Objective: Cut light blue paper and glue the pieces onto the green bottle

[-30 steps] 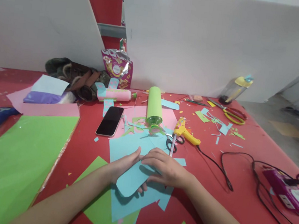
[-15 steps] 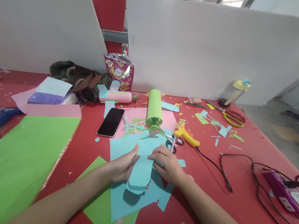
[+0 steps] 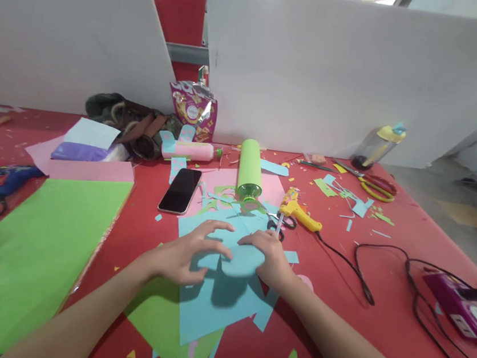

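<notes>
My right hand (image 3: 270, 258) grips a light-blue paper cutout (image 3: 242, 263) with a rounded end, its thumb side hidden by the paper. To the left, my left hand (image 3: 187, 252) has its fingers spread and holds nothing, close to the cutout's edge. Below both hands lies a light-blue paper sheet (image 3: 205, 322), over green paper (image 3: 158, 313). Just beyond is a green bottle wrapped in green paper (image 3: 250, 166), lying on its side with its neck toward me. Dark-handled scissors (image 3: 289, 221) and a yellow glue gun (image 3: 303, 215) rest right of the sheet.
On the red table (image 3: 319, 337) are a phone (image 3: 181, 191), a pink-wrapped bottle (image 3: 192, 151), a snack bag (image 3: 193, 110), large scissors (image 3: 377, 189) and paper scraps. A black cord (image 3: 359, 273) and purple power strip (image 3: 458, 310) lie right; green sheets (image 3: 40, 260) left.
My left hand has let go of the blue cutout and moved left, fingers spreading. The cutout has shifted up and right in my right hand, and the view has tilted slightly.
</notes>
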`<state>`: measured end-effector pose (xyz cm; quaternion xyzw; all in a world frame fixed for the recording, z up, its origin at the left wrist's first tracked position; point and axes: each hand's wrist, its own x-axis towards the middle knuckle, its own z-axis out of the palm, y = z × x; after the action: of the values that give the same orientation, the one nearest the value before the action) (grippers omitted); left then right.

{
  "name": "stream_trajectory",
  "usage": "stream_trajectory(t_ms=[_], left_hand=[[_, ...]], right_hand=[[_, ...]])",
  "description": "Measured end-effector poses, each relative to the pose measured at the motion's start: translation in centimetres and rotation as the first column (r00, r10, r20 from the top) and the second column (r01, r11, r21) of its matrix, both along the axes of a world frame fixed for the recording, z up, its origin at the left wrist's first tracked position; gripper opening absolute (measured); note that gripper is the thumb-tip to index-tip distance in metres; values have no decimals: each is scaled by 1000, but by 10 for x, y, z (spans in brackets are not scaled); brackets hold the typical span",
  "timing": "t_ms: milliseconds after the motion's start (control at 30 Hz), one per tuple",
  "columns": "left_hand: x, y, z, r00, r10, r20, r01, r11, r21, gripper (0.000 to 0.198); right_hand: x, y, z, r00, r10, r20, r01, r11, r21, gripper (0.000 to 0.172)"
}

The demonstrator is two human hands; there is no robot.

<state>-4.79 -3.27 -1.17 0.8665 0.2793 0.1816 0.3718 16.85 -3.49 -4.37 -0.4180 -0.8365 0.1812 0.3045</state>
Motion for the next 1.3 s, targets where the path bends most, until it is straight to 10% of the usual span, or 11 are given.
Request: stream_trajectory(t_ms=[300,567,733,967,1300], left_hand=[[-2,2,-13,988,133,73,-142,978,149,32],[1,6,-21,998,3,62,5,992,-129,50],[12,0,-23,947,250,202,-159,911,-381,36],[20,-3,-16,952,276,130,-230,931,-285,31],[13,-4,-30,953,297,66,-287,950,-127,51]], right_hand=[[-3,-2,1,975,-139,172,138,990,17,13],[-3,-1,-1,971,-107,213,107,994,13,14],[-6,-3,-1,972,-84,220,80,996,28,11],[-4,-8,5,987,-147,61,139,983,119,6],[0,-14,14,955,163,247,-235,925,298,22]])
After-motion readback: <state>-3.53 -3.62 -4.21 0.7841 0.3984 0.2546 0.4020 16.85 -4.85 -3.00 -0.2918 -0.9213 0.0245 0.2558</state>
